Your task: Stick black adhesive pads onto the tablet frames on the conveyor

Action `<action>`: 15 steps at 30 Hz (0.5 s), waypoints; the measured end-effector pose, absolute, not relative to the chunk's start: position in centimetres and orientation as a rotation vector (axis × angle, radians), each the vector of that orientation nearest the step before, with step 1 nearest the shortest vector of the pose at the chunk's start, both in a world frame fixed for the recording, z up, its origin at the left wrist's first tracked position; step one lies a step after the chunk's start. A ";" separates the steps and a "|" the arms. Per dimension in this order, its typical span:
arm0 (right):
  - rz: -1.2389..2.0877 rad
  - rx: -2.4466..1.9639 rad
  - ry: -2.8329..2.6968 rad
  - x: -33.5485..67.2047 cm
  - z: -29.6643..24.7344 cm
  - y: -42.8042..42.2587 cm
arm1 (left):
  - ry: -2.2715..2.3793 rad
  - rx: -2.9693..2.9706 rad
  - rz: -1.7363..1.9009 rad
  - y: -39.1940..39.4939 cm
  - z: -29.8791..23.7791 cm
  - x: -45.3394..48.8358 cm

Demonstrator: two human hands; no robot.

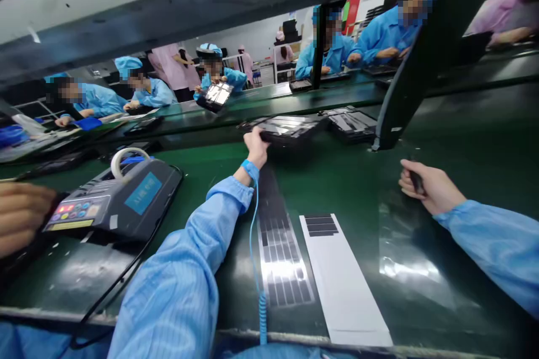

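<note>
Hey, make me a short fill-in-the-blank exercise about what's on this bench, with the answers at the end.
1. The right hand grips a small dark object; the person's ____ hand is at the edge of the dark device.
2. The coiled cord of the wristband is ____ in color.
3. Dark pieces sit at the ____ end of the white strip, as the person sees it.

Missing words: left; blue; far.

A flat, black-framed device with silvery rectangular panels on its upper face sits roughly level, slightly blurred, toward the far side of the green worktop, its left corner gripped by the left hand. A small dark tool is partly hidden in the right hand.
</note>
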State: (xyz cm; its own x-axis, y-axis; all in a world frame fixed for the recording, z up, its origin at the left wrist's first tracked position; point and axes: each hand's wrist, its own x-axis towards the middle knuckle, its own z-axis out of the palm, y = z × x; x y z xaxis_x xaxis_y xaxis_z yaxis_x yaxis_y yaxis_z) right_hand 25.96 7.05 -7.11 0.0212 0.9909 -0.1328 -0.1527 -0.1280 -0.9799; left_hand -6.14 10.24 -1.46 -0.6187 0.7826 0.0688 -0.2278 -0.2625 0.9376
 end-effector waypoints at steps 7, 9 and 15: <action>1.290 -1.268 -1.123 25.1 -6.7 6.1 | 1.617 0.763 1.766 11.4 -5.7 -11.3; 1.232 -1.303 -1.161 25.0 -6.6 6.1 | 1.668 0.916 1.597 11.4 -6.4 -12.0; 0.823 -1.529 -1.245 26.7 -5.4 7.3 | 1.843 1.431 1.123 11.6 -7.0 -11.4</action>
